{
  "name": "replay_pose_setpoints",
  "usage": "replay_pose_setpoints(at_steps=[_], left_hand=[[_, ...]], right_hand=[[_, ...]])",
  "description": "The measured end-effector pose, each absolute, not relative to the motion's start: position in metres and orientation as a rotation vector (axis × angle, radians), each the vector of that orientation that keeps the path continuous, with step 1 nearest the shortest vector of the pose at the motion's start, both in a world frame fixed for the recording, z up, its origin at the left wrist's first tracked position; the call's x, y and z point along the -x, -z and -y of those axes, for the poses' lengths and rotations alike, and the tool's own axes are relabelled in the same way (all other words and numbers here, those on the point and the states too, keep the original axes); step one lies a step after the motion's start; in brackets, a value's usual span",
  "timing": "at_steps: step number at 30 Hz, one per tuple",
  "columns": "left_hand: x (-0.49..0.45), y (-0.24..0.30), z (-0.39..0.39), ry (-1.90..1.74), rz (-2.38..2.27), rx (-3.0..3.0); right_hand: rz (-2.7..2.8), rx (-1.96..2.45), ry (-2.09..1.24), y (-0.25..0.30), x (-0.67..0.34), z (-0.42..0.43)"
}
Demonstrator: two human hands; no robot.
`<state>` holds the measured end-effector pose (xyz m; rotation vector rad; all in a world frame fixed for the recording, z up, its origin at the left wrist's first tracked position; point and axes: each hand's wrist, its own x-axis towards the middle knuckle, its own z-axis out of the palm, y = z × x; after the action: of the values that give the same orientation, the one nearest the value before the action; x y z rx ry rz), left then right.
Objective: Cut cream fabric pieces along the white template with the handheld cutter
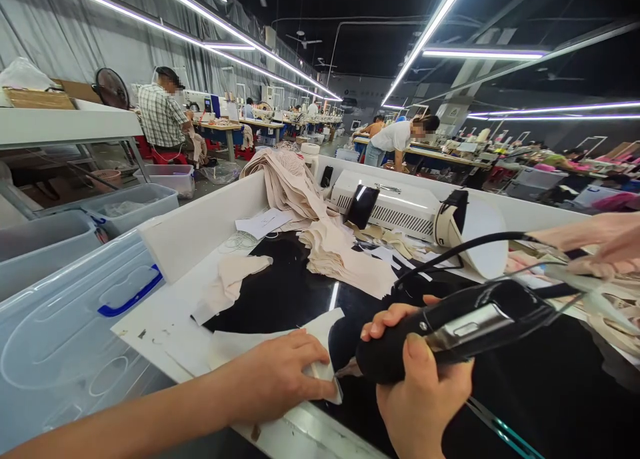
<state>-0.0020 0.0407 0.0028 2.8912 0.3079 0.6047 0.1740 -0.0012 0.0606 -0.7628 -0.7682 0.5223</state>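
Left hand (280,376) pinches pale cloth (323,327) over a black tabletop (295,292); right hand (425,399), apart from it, wraps around a black handheld tool (387,352).

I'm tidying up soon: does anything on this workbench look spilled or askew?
Loose scraps lie untidily scattered before the white slotted housing, and the beige fabric stack sprawls unevenly onto the black tabletop. Nothing looks clearly damaged.

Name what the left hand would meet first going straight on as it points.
Probably the black, rounded, plastic-looking handheld tool gripped in the right hand, though depth is unclear.
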Motion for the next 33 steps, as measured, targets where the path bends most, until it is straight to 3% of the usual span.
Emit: replay_pose_setpoints(at_steps=[18,26,33], left_hand=[[0.0,-0.003,-0.029,-0.645,-0.373,-2.851],[-0.008,0.025,0.008,-0.971,-0.569,-2.986],[-0.007,-0.003,-0.015,-0.77,-0.325,-2.959]], right_hand=[[0.779,0.791,-0.531,-0.055,-0.174,-0.003],[0.841,0.771,-0.533,-0.058,-0.178,0.008],[0.843,0.765,-0.515,-0.058,-0.178,0.013]])
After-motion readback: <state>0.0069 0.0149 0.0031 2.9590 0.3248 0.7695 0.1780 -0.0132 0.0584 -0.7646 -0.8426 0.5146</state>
